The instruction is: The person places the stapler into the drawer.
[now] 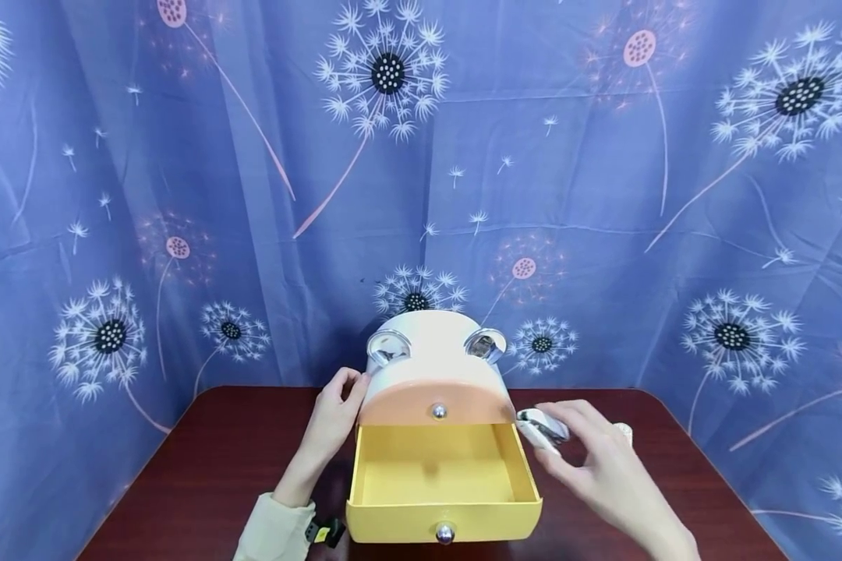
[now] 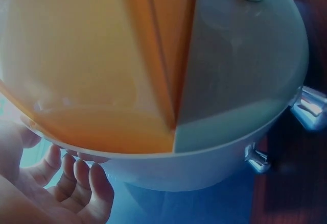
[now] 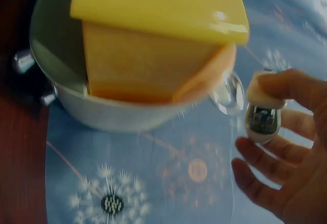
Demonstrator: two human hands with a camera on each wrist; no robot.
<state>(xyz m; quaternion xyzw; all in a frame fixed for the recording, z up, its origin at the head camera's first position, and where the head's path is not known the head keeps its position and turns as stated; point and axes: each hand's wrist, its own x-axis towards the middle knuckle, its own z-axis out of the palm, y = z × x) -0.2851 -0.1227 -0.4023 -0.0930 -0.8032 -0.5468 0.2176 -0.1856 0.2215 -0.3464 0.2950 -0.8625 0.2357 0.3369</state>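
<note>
A small rounded drawer box has a white top [image 1: 428, 343], a closed peach upper drawer [image 1: 407, 401] with a silver knob, and a yellow lower drawer [image 1: 442, 518] pulled out with a bare inside. At the box's left side, my left hand [image 1: 337, 413] rests its fingers against the wall; in the left wrist view the fingers [image 2: 97, 188] bend by the box's rim. Just right of the box, my right hand [image 1: 596, 452] pinches a small white lidded case [image 1: 542, 428] between thumb and fingers. Its lid stands up, baring a dark glossy inside [image 3: 263, 119].
Two shiny round ear-like pieces [image 1: 389, 346] stick up from the box top. A white object [image 1: 624, 431] shows partly behind my right hand. The dark red table [image 1: 217, 467] ends at a blue dandelion curtain [image 1: 281, 156] at the back and sides.
</note>
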